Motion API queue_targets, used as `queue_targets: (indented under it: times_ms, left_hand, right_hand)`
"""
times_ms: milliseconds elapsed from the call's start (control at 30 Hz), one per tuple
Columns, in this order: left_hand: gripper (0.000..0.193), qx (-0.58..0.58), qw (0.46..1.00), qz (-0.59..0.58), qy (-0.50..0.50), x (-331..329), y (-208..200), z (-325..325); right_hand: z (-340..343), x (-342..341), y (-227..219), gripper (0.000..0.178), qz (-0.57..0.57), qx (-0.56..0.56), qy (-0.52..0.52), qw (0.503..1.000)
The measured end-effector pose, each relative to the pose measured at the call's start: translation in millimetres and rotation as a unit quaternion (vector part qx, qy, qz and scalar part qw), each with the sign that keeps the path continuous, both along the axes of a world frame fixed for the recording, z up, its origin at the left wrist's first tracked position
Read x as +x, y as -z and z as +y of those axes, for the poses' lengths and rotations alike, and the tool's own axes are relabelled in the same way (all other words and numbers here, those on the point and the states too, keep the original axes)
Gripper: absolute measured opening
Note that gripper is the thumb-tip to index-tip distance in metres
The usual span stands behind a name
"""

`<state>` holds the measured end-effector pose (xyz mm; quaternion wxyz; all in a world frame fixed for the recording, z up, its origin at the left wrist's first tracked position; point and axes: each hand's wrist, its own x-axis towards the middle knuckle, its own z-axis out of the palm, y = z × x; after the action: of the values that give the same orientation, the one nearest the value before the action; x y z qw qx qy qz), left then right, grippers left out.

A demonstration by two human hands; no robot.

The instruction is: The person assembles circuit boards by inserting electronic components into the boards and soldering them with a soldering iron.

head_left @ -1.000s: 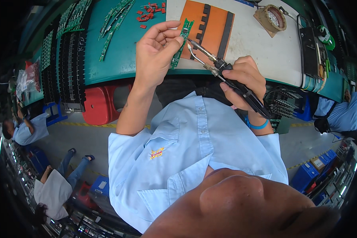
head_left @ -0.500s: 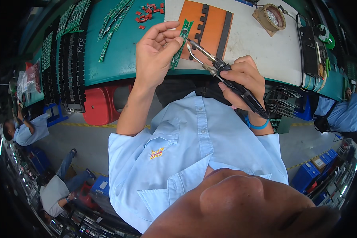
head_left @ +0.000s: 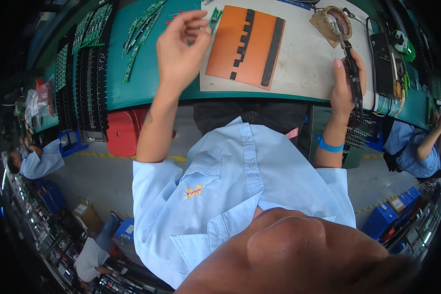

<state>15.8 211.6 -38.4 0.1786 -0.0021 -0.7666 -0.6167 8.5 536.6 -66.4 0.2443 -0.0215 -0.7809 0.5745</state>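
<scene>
My left hand [head_left: 180,54] is raised over the left edge of the pale work mat, fingers bent. At its thumb and fingertips is the end of a narrow green circuit board [head_left: 214,19], slightly blurred. Over at the right, my right hand [head_left: 349,81] is wrapped round a black soldering iron [head_left: 354,73], with its front end down in a round, brown-rimmed tip cleaner [head_left: 335,24] of shiny filling. Between the hands lies an orange board [head_left: 240,49] with a notched black strip and a straight black strip.
Several green circuit boards [head_left: 141,34] lie on the green table mat [head_left: 132,93]. Black racks [head_left: 90,88] filled with boards stand at the left. Red parts [head_left: 174,18] are partly behind my left hand. A black soldering unit [head_left: 383,63] with cables sits right; a red stool [head_left: 122,132] is below the table.
The soldering iron has left the circuit board and moved right into the tip cleaner with my right hand. My left hand and the circuit board have shifted up and left.
</scene>
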Motion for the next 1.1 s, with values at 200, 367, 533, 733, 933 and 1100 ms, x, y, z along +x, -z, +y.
queue_targets:
  times_ms: [200,367,533,733,933,1100]
  left_hand:
    - [0.031,-0.285,0.924,-0.253,-0.038,-86.0,-29.0,-21.9]
    - [0.030,-0.384,0.907,-0.163,-0.057,-130.6,-22.7,-34.0]
    - [0.029,-0.346,0.937,-0.047,-0.020,-112.2,-25.2,-45.7]
    - [0.029,-0.373,0.917,-0.137,-0.028,-34.2,-32.5,-67.3]
    - [0.020,-0.447,0.887,0.003,-0.119,13.1,7.8,-58.9]
    - [0.012,-0.432,0.893,0.054,-0.114,15.6,21.1,-65.5]
  right_hand:
    - [1.3,8.5,5.7,0.040,0.077,0.091,-0.029,0.992]
    - [3.1,8.8,3.5,0.040,0.063,0.098,-0.042,0.992]
    - [4.6,10.6,3.5,0.039,0.051,0.097,-0.052,0.993]
    - [2.9,9.5,7.1,0.038,0.076,0.086,-0.067,0.991]
    - [-22.5,20.8,-2.8,0.036,0.084,-0.008,-0.155,0.984]
    - [-74.8,18.0,-9.0,0.033,0.072,-0.029,-0.281,0.956]
